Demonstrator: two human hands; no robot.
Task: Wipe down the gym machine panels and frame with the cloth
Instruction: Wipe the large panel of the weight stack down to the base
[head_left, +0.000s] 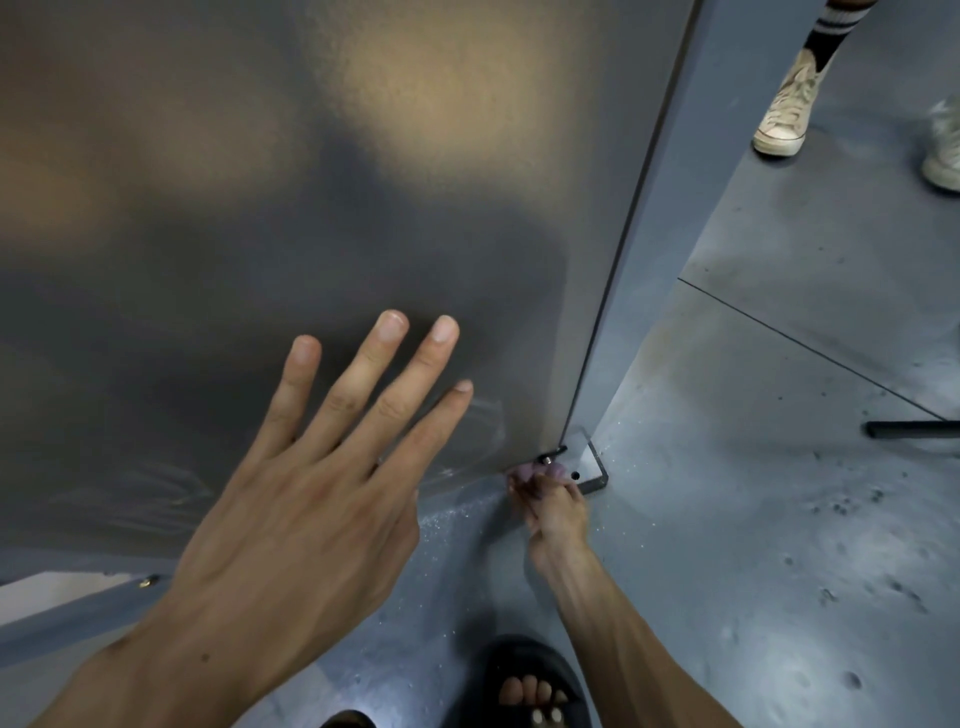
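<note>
Hands are working low on the panel (322, 171), right down at its bottom corner. Left hand (311, 467) is spreading wide, fingers straight and fanned over the dark grey face of the panel, gripping nothing; whether the palm is actually pressing the metal I cannot tell, but it is looking like a brace while the body is leaning down. Right hand (550, 504) is reaching to the panel's lower right corner, fingers curled tight around a small bunch of pale purple cloth (535, 473). That cloth is sitting right at the panel's bottom edge, beside the bolt (550, 456) and the metal foot plate (592, 467) that is anchoring the frame (670, 234) to the floor (753, 519).

Smeary streaks are showing on the panel just above that bottom edge, near the left hand's fingertips, so this strip is probably getting the attention now. Bunching the cloth small is making sense for a tight corner like this one, where hardware is crowding the edge.

Below the panel, a sandalled foot (535, 686) is planted on the floor. Well off to the right of the panel, another person's pale sneakers (784, 104) are standing, and a dark bar (909, 429) is poking in along the floor.
</note>
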